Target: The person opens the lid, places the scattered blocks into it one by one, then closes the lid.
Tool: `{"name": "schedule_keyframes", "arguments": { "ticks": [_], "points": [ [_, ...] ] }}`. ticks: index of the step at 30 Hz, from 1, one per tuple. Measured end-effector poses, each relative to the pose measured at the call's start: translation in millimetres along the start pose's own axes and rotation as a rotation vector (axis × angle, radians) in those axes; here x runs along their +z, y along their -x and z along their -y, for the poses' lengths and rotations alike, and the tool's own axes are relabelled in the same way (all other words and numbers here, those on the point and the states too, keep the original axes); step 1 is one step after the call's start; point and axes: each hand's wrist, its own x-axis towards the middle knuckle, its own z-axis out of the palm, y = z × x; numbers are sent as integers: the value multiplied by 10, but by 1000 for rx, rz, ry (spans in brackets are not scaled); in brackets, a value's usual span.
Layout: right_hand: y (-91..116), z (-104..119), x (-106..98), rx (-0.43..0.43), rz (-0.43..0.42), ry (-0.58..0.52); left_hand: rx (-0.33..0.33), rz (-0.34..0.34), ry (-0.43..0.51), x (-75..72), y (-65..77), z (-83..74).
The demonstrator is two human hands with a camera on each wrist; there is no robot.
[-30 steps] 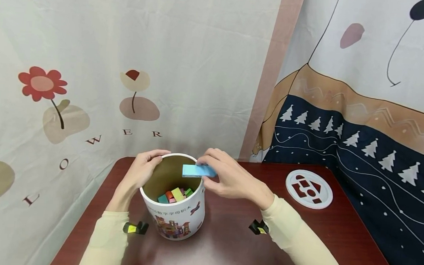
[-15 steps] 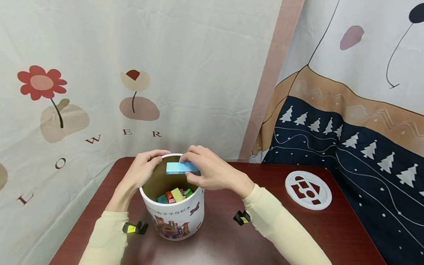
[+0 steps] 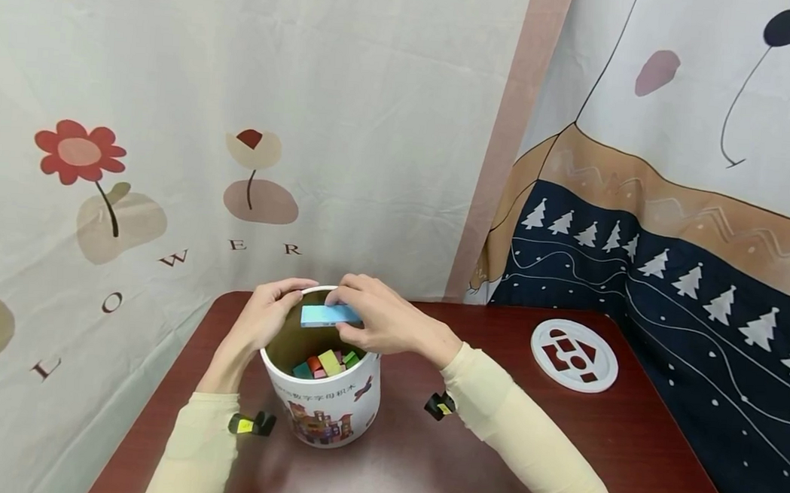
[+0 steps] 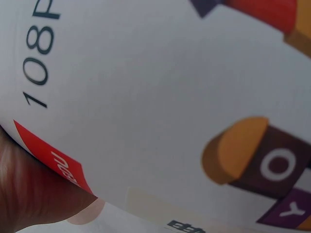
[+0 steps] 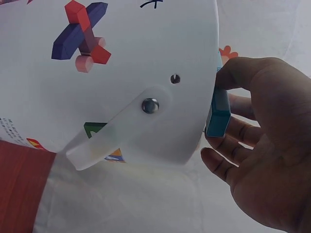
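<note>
A white printed bucket (image 3: 331, 405) stands on the table with several coloured wooden blocks (image 3: 327, 363) at its bottom. My left hand (image 3: 263, 318) grips the bucket's rim on the left side; in the left wrist view part of that hand (image 4: 34, 189) lies against the printed wall. Over the bucket's mouth, my right hand (image 3: 387, 318) holds a light blue block (image 3: 320, 317) between thumb and fingers. In the right wrist view the same blue block (image 5: 219, 114) shows at the rim, partly hidden by the bucket wall.
A round white lid (image 3: 605, 365) with shaped cut-outs lies on the dark red table (image 3: 491, 448) to the right. Printed curtains (image 3: 389, 125) hang close behind the table. A translucent handle strap (image 5: 114, 126) is fixed to the bucket's side by a metal rivet.
My right hand has moved left with the blue block, from the bucket's right rim to over its mouth. The left hand has stayed on the rim.
</note>
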Motion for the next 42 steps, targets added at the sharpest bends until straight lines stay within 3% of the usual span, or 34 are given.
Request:
{"name": "schedule_keyframes", "arguments": {
  "ticks": [21, 30, 42],
  "points": [
    [2, 27, 53, -18, 35, 15, 14, 7, 6, -10, 2, -54],
    [62, 81, 65, 57, 104, 13, 46, -2, -12, -11, 2, -31],
    [110, 50, 94, 65, 91, 2, 28, -2, -17, -23, 19, -28]
  ]
}}
